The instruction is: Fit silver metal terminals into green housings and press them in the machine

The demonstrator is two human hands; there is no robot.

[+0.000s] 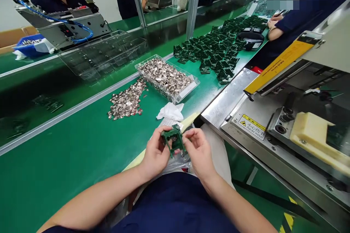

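Near the table's front edge, my left hand [156,151] grips a green plastic frame [175,140] by its left side. The fingers of my right hand [199,149] are pinched at the frame's right side. Behind the hands lies a crumpled white tissue [171,111]. A clear tray [179,98] full of small metal parts stands beyond the tissue. Left of this tray a loose pile of the same metal parts [127,100] lies on the green table [90,156].
Many dark green pieces [216,49] cover the table further back. A steel machine [240,116] with a yellow bar [281,63] stands at the right. Another person's hand [274,22] is at the upper right. A metal post [193,5] rises behind the tray.
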